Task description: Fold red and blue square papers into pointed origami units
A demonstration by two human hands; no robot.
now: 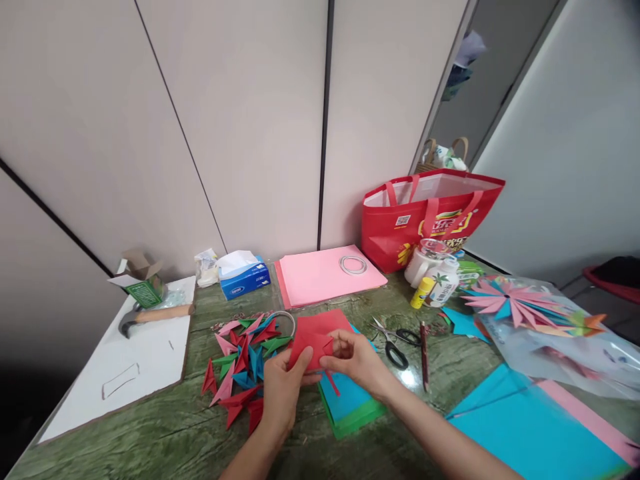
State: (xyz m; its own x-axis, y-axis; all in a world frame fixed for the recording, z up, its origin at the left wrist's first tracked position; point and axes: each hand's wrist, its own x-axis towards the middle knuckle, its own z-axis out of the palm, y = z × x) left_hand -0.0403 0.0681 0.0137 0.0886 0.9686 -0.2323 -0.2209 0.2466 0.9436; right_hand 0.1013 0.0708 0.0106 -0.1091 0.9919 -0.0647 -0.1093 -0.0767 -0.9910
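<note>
Green tabletop [135, 437] beneath folded red paper [314, 345]

On the left we see a hammer [163, 313] on a white board [100, 373]; right of both, a tissue box [245, 280]; farther right, a red bag [384, 232].

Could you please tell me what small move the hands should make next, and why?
I would probably press down the small fold near the right edge of the red paper: it seems slightly raised, the right hand pinches the paper beside it, and the left hand grips the other side, thumb on top.
</note>
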